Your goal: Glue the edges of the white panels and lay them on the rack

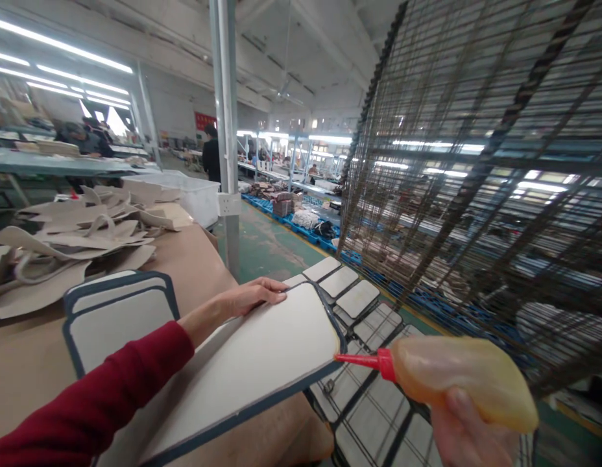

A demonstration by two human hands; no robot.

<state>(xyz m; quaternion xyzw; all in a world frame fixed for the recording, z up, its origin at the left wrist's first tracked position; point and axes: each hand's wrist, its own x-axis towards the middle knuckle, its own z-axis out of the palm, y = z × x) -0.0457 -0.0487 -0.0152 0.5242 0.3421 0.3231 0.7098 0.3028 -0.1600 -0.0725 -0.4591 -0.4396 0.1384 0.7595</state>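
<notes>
“Red nozzle [364, 360], fitted to one squeeze bottle [466, 373], yellowish. Held by?”

“Right grip [469, 418]: wrapped round the bottle from below, thumb pressed to its wall. Bottle carried nearly level, nozzle tip at a corner of one pale panel [262, 347], dark-bordered — likely kept low for control over where the tip sits. Touching or just short of it, I cannot tell.”

“And the panel?”

“Between the two hands, tilted, at the end of the brown desk [206, 253]. Left grip [255, 297]: closed on its far edge, fingers over the top, presumably to steady it and turn that corner towards the nozzle.”

“Further stock?”

“Item: bordered panels [120, 321], upright behind the red sleeve [116, 386], perhaps stood so for easy reach. Item: beige cut pieces [106, 224], heaped on the desk. Item: pale panels on the wire rack [358, 299], laid side by side, perhaps to keep their faces apart. Item: tall wire mesh [442, 149], leaning at the right.”

“Not verifiable?”

“Left thumb, out of sight; most right fingers, behind the bottle; the panel's near end, cut off below — so whether it rests on the desk is unclear. Distant workers: too small to make out.”
</notes>
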